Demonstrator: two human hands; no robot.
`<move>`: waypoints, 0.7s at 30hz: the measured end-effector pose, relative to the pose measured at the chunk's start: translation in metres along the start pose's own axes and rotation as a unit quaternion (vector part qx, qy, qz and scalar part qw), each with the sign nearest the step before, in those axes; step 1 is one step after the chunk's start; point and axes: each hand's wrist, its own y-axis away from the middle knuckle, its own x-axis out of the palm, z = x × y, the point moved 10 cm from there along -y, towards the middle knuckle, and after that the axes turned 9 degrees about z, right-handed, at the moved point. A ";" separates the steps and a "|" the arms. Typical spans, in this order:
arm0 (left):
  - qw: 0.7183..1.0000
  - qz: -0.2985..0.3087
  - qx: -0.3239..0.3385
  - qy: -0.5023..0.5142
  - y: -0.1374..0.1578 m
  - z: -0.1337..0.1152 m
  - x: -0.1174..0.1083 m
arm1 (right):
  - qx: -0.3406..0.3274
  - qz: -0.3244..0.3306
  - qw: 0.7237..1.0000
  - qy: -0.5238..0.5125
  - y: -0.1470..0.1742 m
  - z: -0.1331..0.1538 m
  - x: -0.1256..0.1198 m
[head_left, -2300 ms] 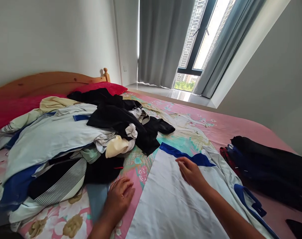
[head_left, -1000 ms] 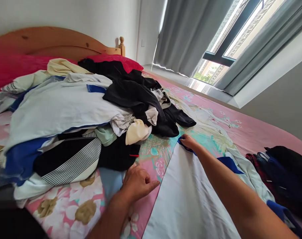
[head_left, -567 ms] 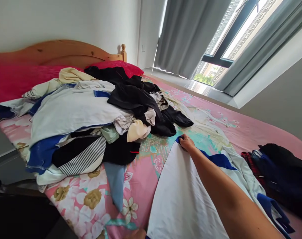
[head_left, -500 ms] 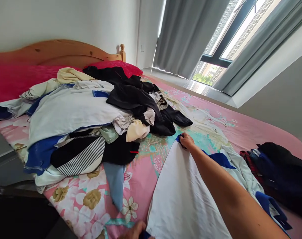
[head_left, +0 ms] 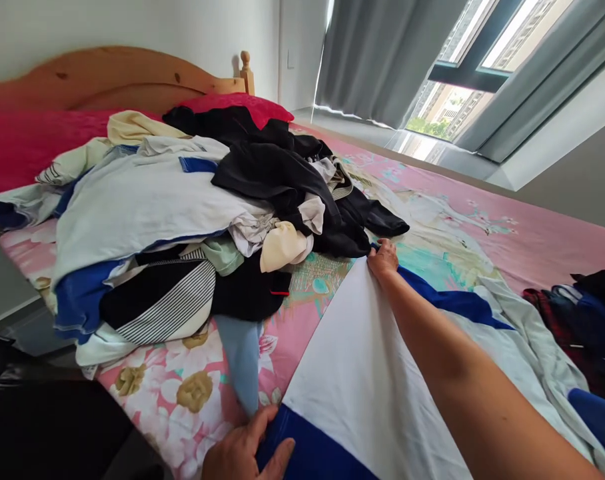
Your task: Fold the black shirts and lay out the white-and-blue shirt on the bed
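Observation:
A white shirt with blue trim [head_left: 347, 347] lies spread over the near part of the bed. My right hand [head_left: 384, 259] reaches far out and has its fingers closed on the shirt's far blue edge, close to a black garment [head_left: 277, 173]. At the bottom of the view, my left hand [head_left: 245, 447] holds the near corner, its thumb and fingers around the broad blue band [head_left: 317, 447]. White cloth runs stretched between the two hands. My right forearm covers some of the shirt.
A large heap of clothes [head_left: 147, 193] covers the bed's left half. Dark folded clothes [head_left: 587, 327] are stacked at the right edge. Behind stand red pillows [head_left: 242, 107] and a wooden headboard [head_left: 127, 73]. A grey curtain [head_left: 367, 60] hangs by the window.
The view has tilted down and turned slightly left. More of my left hand and the blue band at the shirt's near end now show. My right hand keeps its grip, a little nearer the black garment.

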 end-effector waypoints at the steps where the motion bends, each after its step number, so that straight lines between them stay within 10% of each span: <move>1: 1.000 0.006 -0.003 0.006 0.001 -0.004 -0.002 | -0.002 0.006 1.000 -0.005 0.000 -0.001 -0.001; 7: 0.995 0.083 -0.034 0.035 0.010 -0.023 -0.012 | -0.070 0.072 0.994 -0.037 0.047 0.021 -0.024; 12: 0.995 0.088 -0.036 -0.030 0.025 -0.031 -0.024 | -0.240 0.148 0.959 -0.012 0.240 0.018 -0.039; 16: 0.996 0.056 -0.033 -0.068 0.032 -0.035 -0.031 | -0.229 0.170 0.951 0.117 0.404 -0.064 -0.061; 21: 0.990 0.008 -0.019 -0.136 0.030 -0.043 -0.033 | -0.034 0.037 0.986 0.161 0.519 -0.204 -0.150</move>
